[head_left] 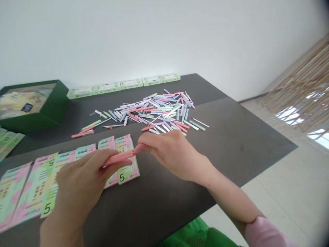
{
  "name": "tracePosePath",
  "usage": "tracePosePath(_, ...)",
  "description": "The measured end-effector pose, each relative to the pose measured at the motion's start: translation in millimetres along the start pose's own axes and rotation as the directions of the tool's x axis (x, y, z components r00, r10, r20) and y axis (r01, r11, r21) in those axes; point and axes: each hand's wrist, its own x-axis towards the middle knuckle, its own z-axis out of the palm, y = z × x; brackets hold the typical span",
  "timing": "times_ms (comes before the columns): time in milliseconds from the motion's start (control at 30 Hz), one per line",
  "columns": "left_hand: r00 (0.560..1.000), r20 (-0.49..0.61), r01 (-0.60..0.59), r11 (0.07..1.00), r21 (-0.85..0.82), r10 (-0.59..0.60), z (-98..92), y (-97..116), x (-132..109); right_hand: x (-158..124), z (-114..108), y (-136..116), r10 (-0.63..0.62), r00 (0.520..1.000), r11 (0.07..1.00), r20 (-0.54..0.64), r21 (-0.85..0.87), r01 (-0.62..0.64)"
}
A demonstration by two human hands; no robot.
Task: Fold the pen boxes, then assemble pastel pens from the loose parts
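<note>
My left hand (87,175) is closed round a coral-pink pen barrel (119,157), held nearly level above the row of printed packets. At the barrel's right end my right hand (171,152) pinches with thumb and forefinger. Whatever sits between those fingertips is hidden. Beyond both hands, a heap of pen parts (159,109) in white, pink, purple, green and blue spreads over the dark table (218,130). Below the barrel lies a pastel packet (128,168) marked 5, partly covered by my left fingers.
More pastel packets (33,192) lie in a row to the left. A green box (48,113) with plastic-wrapped contents stands at the back left. Flat light-green boxes (108,88) line the wall. Green packs (10,142) lie at the left edge. The table's right corner (294,146) overhangs the tiled floor.
</note>
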Motion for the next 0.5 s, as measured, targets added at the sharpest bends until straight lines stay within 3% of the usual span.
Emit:
tracePosePath(233, 0.999, 0.043, 0.036, 0.997, -0.062, -0.033, 1.0, 2.0, 0.2, 2.1, 6.9, -3.6, -0.007, 0.999, 0.998, 0.041, -0.068, 0.010)
tracePosePath(367, 0.989, 0.103, 0.127, 0.975, -0.183, -0.109, 0.5, 7.8, 8.5, 8.2, 2.2, -2.9, 0.023, 0.998, 0.999, 0.059, -0.035, -0.021)
tracePosePath(433, 0.960, 0.203, 0.253, 0.904, -0.344, -0.192, 0.4, 11.2, 11.7, 13.2, -1.7, -2.6, 0.018, 0.997, 1.000, 0.075, -0.005, -0.018)
tracePosePath(500, 0.892, 0.350, 0.443, 0.710, -0.547, -0.287, 2.3, 14.6, 11.6, 19.6, -6.2, -3.9, -0.013, 0.996, 1.000, 0.093, 0.017, 0.011)
